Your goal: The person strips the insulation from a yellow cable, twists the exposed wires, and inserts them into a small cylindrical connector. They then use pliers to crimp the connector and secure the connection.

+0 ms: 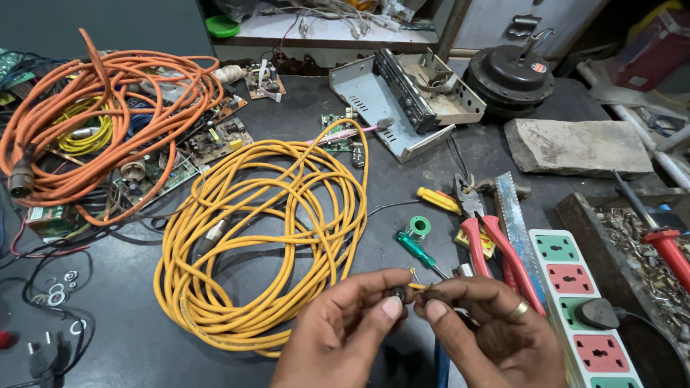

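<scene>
Low in my headset view, my two bare hands meet at the centre of the frame. My left hand (345,323) curls inward, thumb pressed toward the index fingertip in a tight pinch. My right hand (485,320), a gold band on its ring finger, mirrors it, thumb and forefinger closed. Both thumbnails face up, the fingertips of the two hands nearly touching, wrists angled in from below.

left hand (345,323), right hand (489,323), pinching yellow cable end (417,286)

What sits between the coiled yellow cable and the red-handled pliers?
In the head view, a green-handled screwdriver and a small solder spool lie between the coiled yellow cable and red-handled pliers.
</scene>
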